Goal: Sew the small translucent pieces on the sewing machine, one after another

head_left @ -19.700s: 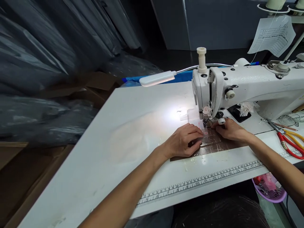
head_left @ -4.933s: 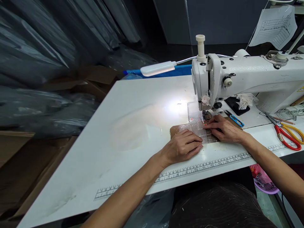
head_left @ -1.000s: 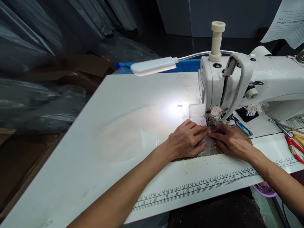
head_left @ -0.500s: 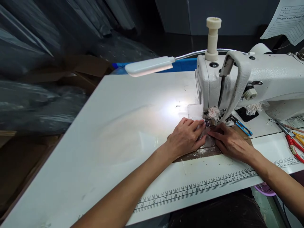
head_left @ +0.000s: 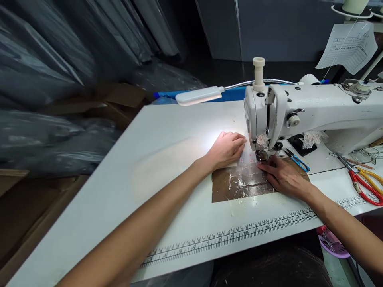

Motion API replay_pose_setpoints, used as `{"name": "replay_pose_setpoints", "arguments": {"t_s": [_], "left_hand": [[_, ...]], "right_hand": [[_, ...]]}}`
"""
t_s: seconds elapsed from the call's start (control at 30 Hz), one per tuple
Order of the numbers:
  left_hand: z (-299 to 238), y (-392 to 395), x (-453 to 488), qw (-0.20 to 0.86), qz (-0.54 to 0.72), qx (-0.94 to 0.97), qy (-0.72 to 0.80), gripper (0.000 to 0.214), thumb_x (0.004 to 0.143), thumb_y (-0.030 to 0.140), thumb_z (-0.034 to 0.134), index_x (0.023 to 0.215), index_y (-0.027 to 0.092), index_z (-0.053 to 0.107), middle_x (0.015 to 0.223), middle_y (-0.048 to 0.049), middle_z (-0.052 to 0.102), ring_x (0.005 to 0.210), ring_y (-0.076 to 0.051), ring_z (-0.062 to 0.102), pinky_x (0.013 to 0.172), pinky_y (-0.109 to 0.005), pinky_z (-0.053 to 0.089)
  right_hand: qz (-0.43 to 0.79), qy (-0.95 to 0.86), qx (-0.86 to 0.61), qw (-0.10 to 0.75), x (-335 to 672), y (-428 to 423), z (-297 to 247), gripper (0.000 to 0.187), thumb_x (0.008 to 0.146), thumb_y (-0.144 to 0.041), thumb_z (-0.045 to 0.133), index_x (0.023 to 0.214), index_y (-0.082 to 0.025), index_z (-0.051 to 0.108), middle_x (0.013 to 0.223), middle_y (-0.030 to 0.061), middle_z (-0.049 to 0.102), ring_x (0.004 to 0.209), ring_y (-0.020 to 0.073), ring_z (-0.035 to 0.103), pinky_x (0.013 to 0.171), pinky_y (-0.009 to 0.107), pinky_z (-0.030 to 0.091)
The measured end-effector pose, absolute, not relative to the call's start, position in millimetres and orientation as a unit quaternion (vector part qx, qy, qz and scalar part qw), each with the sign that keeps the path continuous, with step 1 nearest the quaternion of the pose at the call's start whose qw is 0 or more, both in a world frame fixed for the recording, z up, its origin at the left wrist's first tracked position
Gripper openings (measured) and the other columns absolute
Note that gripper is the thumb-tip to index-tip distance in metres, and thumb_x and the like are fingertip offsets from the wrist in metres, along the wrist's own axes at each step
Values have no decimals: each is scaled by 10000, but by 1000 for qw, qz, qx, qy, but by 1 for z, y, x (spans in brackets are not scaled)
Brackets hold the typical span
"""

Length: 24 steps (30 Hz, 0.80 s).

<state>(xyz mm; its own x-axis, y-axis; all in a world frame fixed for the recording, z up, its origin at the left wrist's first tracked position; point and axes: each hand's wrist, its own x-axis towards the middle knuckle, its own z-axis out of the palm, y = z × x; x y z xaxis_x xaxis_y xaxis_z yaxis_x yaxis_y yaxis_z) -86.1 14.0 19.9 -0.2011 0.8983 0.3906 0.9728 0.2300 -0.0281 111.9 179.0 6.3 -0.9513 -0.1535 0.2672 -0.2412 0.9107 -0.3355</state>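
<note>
A small piece of sheer white fabric (head_left: 247,156) with pinkish spots lies at the needle area of a white sewing machine (head_left: 320,103). My left hand (head_left: 228,148) is left of the needle, its curled fingers closed on the fabric's far left part. On the other side, my right hand (head_left: 281,174) has its fingertips pinched at the fabric's edge, just in front of the presser foot (head_left: 261,155). Its fingertips are partly hidden. Beneath the fabric, a shiny brown sheet (head_left: 221,185) covers the table. A pale ribbon rosette (head_left: 262,140) hangs on the machine head.
Blue thread snips (head_left: 299,161) and red-handled scissors (head_left: 360,187) lie to the right. A lamp (head_left: 200,96) reaches over the white table (head_left: 167,159). Printed ruler marks (head_left: 239,235) run along its front edge. Below the edge hangs a purple basket (head_left: 335,245).
My left hand has moved away from the presser foot, back and to the left, uncovering the fabric and brown sheet. My right hand stays beside the foot. The camera view has shifted.
</note>
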Motion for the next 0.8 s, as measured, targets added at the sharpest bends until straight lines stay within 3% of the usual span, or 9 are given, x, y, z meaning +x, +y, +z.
{"name": "replay_pose_setpoints", "arguments": {"t_s": [0.27, 0.43, 0.6, 0.8], "left_hand": [[20, -5, -50, 180, -176, -656, -712, 237, 995, 209, 420, 1074, 168, 639, 1037, -95, 705, 889, -202, 645, 757, -391, 521], [18, -11, -19, 165, -221, -712, -646, 217, 953, 135, 468, 992, 139, 681, 986, -96, 736, 816, -181, 675, 674, -348, 539], [14, -10, -15, 193, -250, -727, -610, 161, 915, 128, 532, 963, 113, 685, 941, -95, 741, 763, -176, 670, 661, -339, 554], [16, -9, -13, 204, -240, -737, -598, 170, 920, 134, 530, 949, 135, 697, 934, -76, 752, 751, -168, 677, 637, -321, 555]], "right_hand": [[271, -956, 80, 82, 110, 189, 20, 388, 942, -204, 452, 1267, -204, 662, 1046, 104, 621, 879, 185, 629, 842, 340, 543], [337, -940, 38, -28, 94, 201, 42, 309, 861, -133, 488, 1002, -189, 757, 780, 20, 666, 690, 138, 576, 691, 257, 465], [367, -927, -50, 51, 92, 196, 31, 273, 863, -128, 463, 909, -128, 733, 735, 23, 645, 636, 118, 536, 635, 235, 420], [319, -941, 74, 86, 102, 194, 13, 321, 893, -207, 484, 1087, -192, 740, 905, 58, 641, 740, 138, 572, 735, 275, 465]]}}
